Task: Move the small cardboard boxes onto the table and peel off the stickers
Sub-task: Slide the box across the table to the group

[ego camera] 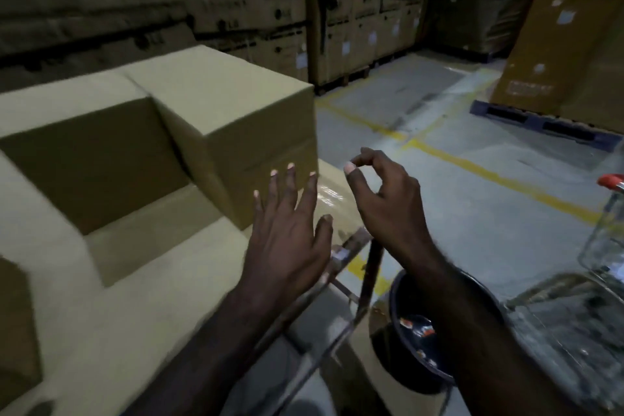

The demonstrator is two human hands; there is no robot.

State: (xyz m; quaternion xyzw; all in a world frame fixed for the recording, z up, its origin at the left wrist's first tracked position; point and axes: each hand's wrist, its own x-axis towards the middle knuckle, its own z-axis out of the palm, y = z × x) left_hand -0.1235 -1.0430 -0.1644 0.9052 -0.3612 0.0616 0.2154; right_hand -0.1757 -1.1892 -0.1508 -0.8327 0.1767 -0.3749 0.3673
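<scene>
A small brown cardboard box (pixel 236 118) sits on top of a stack of larger cardboard boxes (pixel 101 297), turned at an angle. A second box (pixel 81 132) stands beside it on the left. My left hand (pixel 287 236) hovers just in front of the angled box's near face, fingers spread, holding nothing. My right hand (pixel 385 199) is raised to the right of that box with fingers curled and thumb near the forefinger, and nothing shows between them. No sticker is visible on the near faces; the picture is blurred by motion.
A metal trolley frame (pixel 351 280) runs under my arms. A dark bin (pixel 415 331) with scraps inside sits below my right forearm. A cart with a red handle (pixel 611 179) is at the right. Tall stacked cartons (pixel 354 10) and a blue pallet (pixel 540 125) line the floor.
</scene>
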